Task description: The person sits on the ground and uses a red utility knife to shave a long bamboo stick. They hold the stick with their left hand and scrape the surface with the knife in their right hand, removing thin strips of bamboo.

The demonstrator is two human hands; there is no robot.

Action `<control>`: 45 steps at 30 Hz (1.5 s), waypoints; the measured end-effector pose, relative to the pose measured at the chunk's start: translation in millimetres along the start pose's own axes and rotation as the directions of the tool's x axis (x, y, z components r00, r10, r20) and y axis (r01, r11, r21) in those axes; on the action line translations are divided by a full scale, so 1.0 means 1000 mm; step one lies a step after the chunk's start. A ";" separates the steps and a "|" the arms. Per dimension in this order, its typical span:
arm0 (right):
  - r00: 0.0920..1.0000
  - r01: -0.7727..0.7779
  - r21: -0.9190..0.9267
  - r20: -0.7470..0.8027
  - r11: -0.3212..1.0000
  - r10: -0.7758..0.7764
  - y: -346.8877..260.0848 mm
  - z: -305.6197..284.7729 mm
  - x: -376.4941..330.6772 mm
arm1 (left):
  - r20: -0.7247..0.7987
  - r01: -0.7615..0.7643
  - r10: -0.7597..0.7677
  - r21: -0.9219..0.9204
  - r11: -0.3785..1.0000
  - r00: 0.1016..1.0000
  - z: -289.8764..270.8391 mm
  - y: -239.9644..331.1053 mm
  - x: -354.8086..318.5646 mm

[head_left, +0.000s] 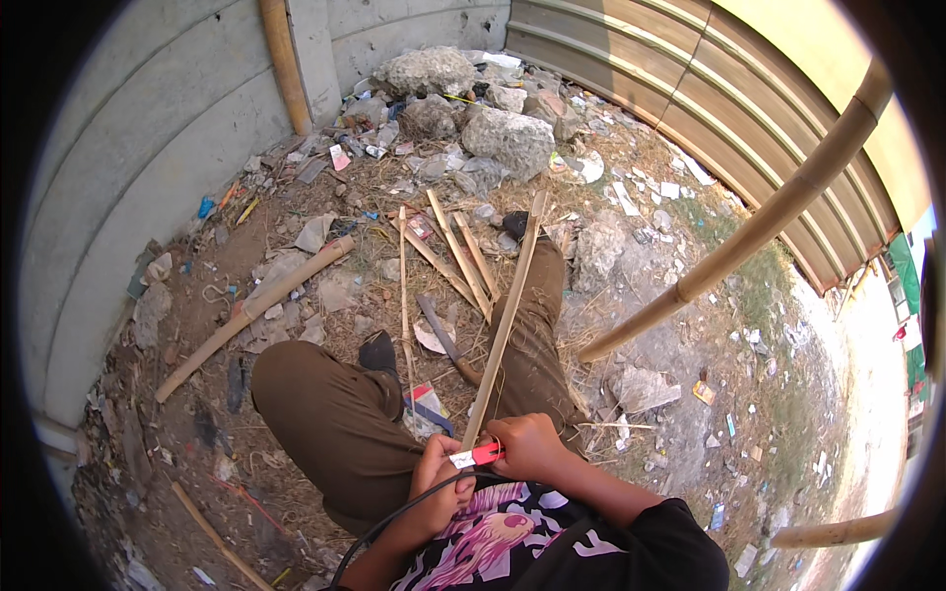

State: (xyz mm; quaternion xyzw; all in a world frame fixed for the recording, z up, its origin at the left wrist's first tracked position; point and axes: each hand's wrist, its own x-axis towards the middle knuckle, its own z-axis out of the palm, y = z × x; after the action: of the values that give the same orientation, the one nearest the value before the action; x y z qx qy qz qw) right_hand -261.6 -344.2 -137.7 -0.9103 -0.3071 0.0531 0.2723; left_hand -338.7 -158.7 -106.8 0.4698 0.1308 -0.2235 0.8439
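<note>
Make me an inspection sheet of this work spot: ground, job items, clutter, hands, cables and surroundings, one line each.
Surface: dirt ground with dry grass.
Job's things: long bamboo strip; red-and-white object by its near end.
Clutter: scattered litter, rocks, loose bamboo strips, dark curved blade on the ground.
Hands: right hand curled around the red-and-white object; left hand beside it, grip partly hidden.
Cables: one black cable passing the left hand; ends unclear.
Surroundings: grey wall, ribbed tan fence, slanting bamboo pole.

I'm seeing a long pale bamboo strip (pixel 508 320) slanting forward. A red-and-white object (pixel 484 454) is crossing its near end.
</note>
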 end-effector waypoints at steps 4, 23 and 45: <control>0.995 -0.098 -0.040 0.029 0.994 0.100 -0.003 0.004 -0.001 | -0.020 -0.004 0.005 0.030 1.000 1.000 0.000 0.001 -0.001; 0.733 -0.488 0.158 -0.460 0.858 0.502 0.070 -0.073 0.108 | 0.028 0.001 -0.005 0.142 0.990 1.000 0.004 -0.005 0.002; 0.975 -0.220 -0.119 -0.060 0.968 0.214 0.009 -0.010 0.020 | -0.010 -0.252 0.272 0.345 0.904 0.962 -0.005 -0.018 0.013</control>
State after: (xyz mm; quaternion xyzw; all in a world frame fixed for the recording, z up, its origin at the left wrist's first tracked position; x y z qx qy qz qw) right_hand -238.5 -343.2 -132.4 -0.9547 -0.2019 0.0422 0.2143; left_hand -336.2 -166.4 -128.3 0.6281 0.0502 -0.1136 0.7682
